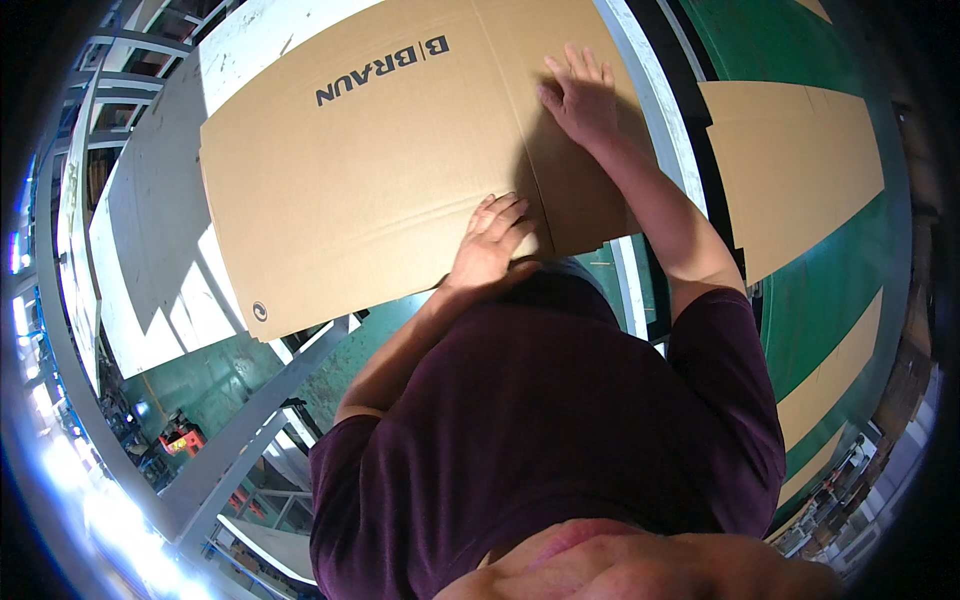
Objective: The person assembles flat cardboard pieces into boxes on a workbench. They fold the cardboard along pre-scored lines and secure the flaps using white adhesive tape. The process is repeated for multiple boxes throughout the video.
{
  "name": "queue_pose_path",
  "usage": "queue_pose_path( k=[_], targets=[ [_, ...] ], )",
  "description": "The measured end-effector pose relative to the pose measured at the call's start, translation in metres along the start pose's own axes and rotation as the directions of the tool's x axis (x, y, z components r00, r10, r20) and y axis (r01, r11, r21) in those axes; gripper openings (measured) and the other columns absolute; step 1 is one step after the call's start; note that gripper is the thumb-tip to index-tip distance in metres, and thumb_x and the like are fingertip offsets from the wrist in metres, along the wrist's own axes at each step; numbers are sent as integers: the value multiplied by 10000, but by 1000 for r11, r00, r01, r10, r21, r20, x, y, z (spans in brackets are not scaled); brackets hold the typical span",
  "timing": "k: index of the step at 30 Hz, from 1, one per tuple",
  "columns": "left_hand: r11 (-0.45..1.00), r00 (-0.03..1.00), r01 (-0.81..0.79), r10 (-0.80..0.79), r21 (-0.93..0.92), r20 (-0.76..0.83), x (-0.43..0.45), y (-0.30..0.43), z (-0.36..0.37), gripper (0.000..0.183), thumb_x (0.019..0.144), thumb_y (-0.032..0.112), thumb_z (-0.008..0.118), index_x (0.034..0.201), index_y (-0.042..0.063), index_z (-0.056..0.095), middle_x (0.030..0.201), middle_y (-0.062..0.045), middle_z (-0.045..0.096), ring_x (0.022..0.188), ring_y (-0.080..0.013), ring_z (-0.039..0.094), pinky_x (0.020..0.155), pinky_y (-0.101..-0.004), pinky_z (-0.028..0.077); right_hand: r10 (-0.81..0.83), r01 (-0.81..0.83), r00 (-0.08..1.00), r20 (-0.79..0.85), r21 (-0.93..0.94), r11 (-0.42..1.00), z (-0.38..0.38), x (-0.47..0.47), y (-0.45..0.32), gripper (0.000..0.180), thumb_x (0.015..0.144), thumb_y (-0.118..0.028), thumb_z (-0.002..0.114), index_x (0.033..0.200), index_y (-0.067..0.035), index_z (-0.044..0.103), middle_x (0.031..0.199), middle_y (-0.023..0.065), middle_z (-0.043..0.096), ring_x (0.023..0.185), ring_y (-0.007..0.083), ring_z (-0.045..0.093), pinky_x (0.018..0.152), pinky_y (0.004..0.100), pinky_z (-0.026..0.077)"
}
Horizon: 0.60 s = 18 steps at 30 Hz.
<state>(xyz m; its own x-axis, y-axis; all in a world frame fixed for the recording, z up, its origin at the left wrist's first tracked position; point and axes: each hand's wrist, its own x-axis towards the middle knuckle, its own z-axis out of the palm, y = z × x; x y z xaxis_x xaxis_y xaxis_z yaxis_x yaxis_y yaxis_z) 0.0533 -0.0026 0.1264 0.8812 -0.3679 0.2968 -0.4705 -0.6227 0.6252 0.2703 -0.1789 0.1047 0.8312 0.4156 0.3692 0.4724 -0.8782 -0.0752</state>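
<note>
A large flat sheet of brown corrugated cardboard [360, 172] lies before me, with dark printed writing and a small round mark near its left corner. A crease runs across it towards its right end. Right of that crease my right hand [581, 94] rests palm down on the board, fingers spread. My left hand [491, 244] is at the near edge, close to my body. Its fingers lie on top of the board and its thumb is near the edge; whether it pinches the board cannot be told. Doubled edges at the left suggest another sheet beneath.
A white tabletop [161, 247] extends left of the cardboard. A pale metal rail [664, 112] runs along the right. Beyond it, a green conveyor belt [810, 300] carries several cardboard pieces [795, 165]. Grey frame bars [247, 427] stand at lower left, near an orange-red device [182, 439].
</note>
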Motion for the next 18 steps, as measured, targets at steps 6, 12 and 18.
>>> queue_pose_path(
  k=[6, 12, 18],
  targets=[
    [988, 989, -79, 94, 133, -110, 12, 26, 8, 508, 572, 251, 740, 999, 0, 627, 1167, -169, 571, 1105, -349, 512, 988, -491, 375, -187, 164, 982, 38, 336, 928, -47, -68, -24, 547, 786, -381, 665, 1243, -105, 544, 1402, 157, 418, 1318, 363, 347, 1079, 543, 241],
    [981, 975, -123, 147, 148, -165, 14, 23, 14, 413, 550, 252, 712, 876, 15, 623, 1032, -126, 600, 994, -303, 542, 873, -416, 419, -462, 340, 861, 213, 435, 834, -115, -106, -33, 723, 691, -453, 733, 1280, -94, 517, 1433, 138, 381, 1364, 341, 292, 1122, 526, 188],
    [916, 975, -206, 221, 345, -4, 19, 21, 21, 279, 584, 311, 686, 708, 93, 564, 809, -56, 526, 835, -219, 518, 729, -348, 413, -534, 419, 801, 272, 383, 823, -111, -112, -29, 789, 632, -469, 767, 1298, -147, 492, 1437, 100, 386, 1383, 311, 272, 1123, 551, 176]
  ],
)
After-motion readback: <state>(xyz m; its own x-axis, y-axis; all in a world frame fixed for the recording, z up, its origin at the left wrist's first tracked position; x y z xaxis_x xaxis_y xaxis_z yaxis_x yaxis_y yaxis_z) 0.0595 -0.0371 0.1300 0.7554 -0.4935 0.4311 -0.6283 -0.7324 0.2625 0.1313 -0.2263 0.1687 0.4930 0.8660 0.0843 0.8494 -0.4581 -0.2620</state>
